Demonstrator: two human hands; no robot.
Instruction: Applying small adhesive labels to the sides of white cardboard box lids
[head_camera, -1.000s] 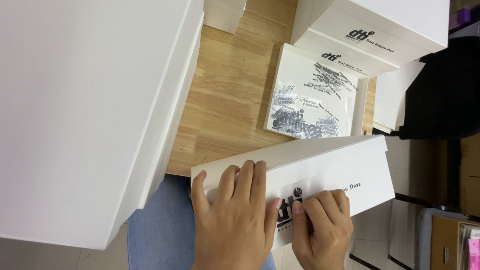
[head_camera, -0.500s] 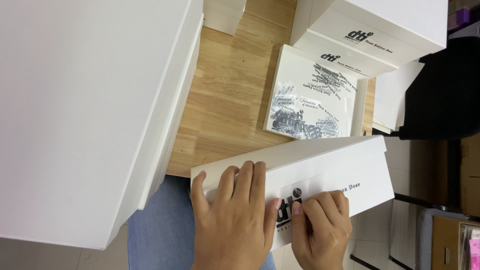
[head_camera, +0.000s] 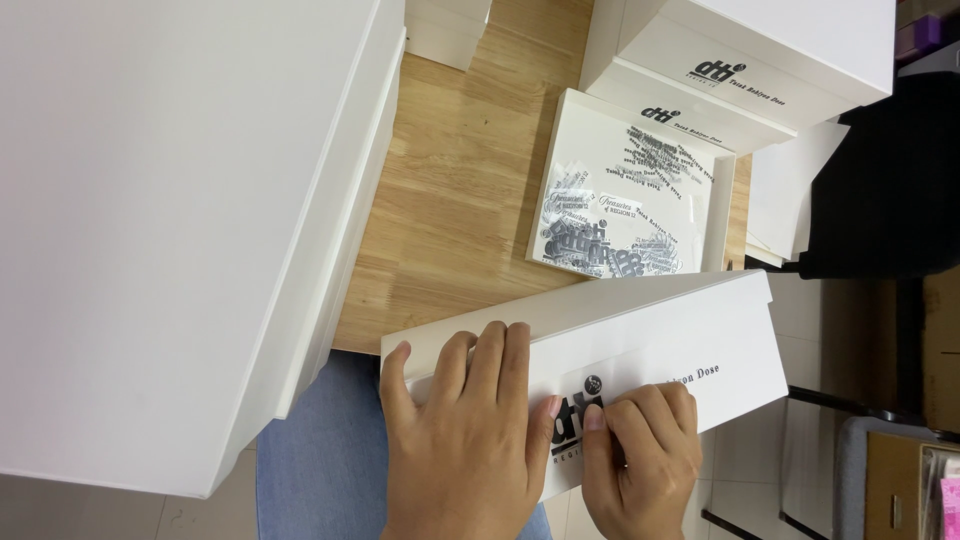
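Pressing flat, the left hand (head_camera: 462, 440) lies fingers-extended on a white box lid (head_camera: 690, 340), gripping nothing. Just beside it, the right hand (head_camera: 640, 460) curls, fingertips (head_camera: 596, 418) on the lid's black sticker (head_camera: 578, 420). Beyond both: an open tray of stickers (head_camera: 620, 190).
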